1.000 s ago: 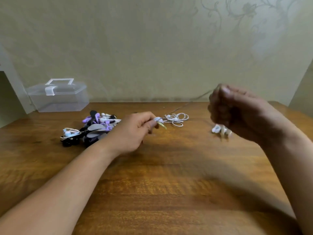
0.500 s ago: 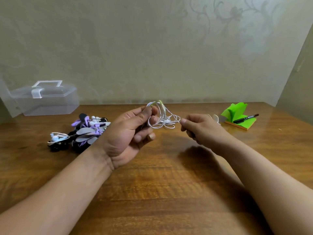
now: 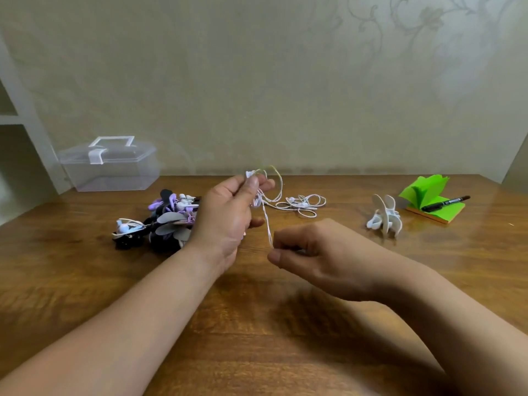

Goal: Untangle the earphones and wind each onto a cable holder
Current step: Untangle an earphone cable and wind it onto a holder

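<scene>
left hand (image 3: 225, 218) gripped the coiled end of the white earphone cable (image 3: 267, 224), raised just right of the pile of wound holders (image 3: 171, 218) — right hand (image 3: 320, 252), farther right, pinched the free run taut, likely to tension each wrap — couldn't tell if a holder sat in the left fist.

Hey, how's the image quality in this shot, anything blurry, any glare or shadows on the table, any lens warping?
Head view: the loop of the white earphone cable above the left hand is motion-smeared; the right hand casts a soft shadow on the wooden table; a mild sheen lies near the green notepad; the wide-angle lens bends the frame's corners.
</scene>
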Tool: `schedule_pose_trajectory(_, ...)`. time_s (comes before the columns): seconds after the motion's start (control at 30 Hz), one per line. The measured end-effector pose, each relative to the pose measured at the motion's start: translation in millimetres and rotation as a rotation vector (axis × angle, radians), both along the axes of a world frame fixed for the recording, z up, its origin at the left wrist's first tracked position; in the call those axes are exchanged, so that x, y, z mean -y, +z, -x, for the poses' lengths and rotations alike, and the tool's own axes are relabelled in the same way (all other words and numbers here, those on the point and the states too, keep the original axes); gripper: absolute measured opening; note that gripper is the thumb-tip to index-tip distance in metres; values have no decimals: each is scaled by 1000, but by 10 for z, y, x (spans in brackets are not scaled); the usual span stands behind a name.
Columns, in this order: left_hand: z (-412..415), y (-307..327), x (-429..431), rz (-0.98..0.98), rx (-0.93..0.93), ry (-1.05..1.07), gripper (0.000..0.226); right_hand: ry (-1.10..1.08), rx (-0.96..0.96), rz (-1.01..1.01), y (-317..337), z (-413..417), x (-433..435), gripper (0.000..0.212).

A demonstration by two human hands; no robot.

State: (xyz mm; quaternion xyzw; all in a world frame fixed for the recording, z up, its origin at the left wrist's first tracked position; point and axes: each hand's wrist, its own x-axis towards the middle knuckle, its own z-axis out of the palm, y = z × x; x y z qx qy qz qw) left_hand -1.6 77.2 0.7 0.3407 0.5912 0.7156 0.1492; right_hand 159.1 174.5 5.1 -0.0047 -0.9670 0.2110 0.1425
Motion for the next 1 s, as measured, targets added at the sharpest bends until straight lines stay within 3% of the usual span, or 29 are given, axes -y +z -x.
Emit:
schedule_pose_trajectory(0.17, 30, -135, 2, 169, -397, -28, 18, 18, -192, 36, 15, -52, -90, 32)
schedule_pose_trajectory(0.3, -15, -146, 82, 368, -736, -85, 25, -44, -321, 215, 66, -94, -207, 23)
schedule_pose_trajectory(0.47, -266, 20, 118, 360, -504, -330, 25, -210, -458, 481, 84, -101, -507, 28)
schedule_pose_trajectory(0.67, -503, 103, 183, 292, -425, -517, 23, -207, -393, 612, 7, -56, -529, 31)
schedule_pose_trajectory(0.87, -497, 95, 173, 276, -413, -543, 17, -145, -365, 746, -40, 2, -382, 28)
schedule_pose_trajectory(1.0, -367, -49, 97, 291, -436, -380, 14, -134, -338, 956, -28, 20, -384, 28)
